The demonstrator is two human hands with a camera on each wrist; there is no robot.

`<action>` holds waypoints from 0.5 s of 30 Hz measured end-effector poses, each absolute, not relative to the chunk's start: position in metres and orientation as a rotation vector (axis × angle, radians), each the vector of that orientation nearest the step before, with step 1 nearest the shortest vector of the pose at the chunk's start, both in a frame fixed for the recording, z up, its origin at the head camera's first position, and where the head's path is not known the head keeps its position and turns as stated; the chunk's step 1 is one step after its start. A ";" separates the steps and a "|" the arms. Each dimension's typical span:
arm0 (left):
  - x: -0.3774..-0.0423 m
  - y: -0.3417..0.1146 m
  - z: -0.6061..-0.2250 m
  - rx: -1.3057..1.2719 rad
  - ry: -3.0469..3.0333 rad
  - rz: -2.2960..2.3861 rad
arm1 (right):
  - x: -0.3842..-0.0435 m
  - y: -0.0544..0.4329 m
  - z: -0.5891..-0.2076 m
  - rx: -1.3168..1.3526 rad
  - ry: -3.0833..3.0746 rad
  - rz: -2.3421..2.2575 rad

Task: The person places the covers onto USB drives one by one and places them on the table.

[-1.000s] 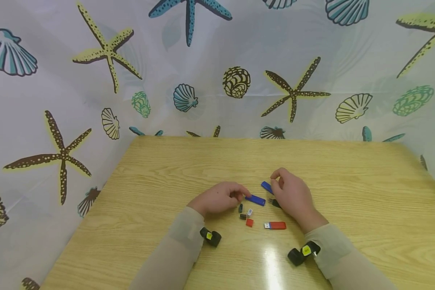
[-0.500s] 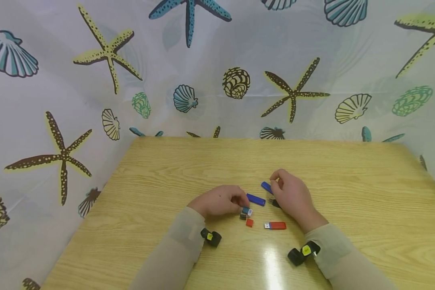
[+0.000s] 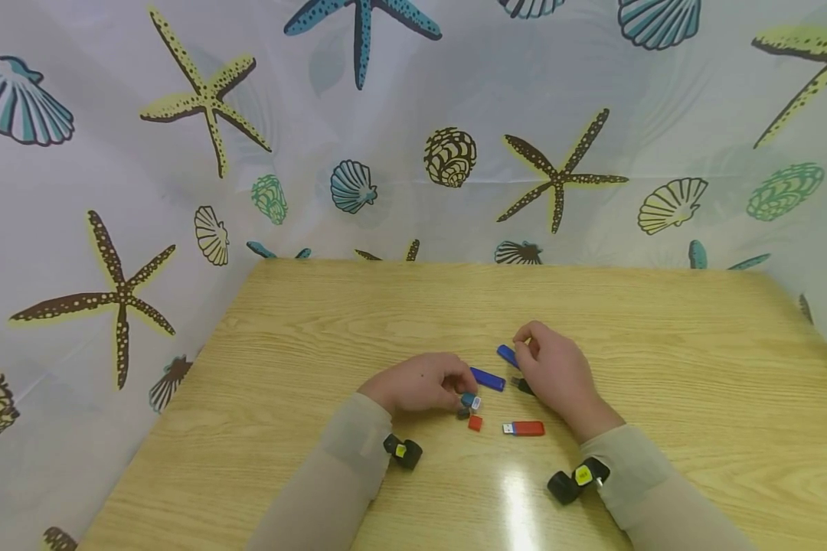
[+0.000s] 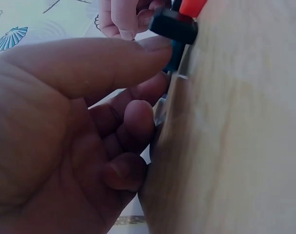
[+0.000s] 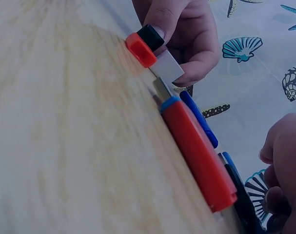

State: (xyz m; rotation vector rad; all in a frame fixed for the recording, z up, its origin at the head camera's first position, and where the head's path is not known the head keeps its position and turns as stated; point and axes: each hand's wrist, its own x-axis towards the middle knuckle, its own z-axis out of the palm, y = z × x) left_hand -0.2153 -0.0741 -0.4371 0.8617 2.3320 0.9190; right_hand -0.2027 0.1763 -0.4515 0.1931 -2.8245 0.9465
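Observation:
My left hand (image 3: 427, 383) pinches a small dark teal cap (image 3: 468, 399) between thumb and index finger, low over the wooden table. A white cap (image 3: 477, 403) lies right against it. Close by are a black cap (image 4: 173, 25), at the thumb tip in the left wrist view, and a red cap (image 3: 475, 423). My right hand (image 3: 558, 367) stays loosely curled, holding nothing visible. It partly hides a blue USB stick (image 3: 506, 354) and a black USB stick (image 3: 523, 385). Another blue stick (image 3: 488, 379) lies between the hands.
A red USB stick (image 3: 524, 428) with its metal plug bare lies in front of the right hand. The wooden table (image 3: 317, 329) ends at a cloth (image 3: 400, 207) printed with shells and starfish, behind and at the sides.
My left hand has drawn back from the near blue stick, come down to the caps and pinched the dark teal one, setting it against the white cap. The right hand has not moved.

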 end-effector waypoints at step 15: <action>-0.212 -0.070 -0.437 0.904 2.407 0.847 | -0.202 0.176 -0.450 0.209 -2.815 0.949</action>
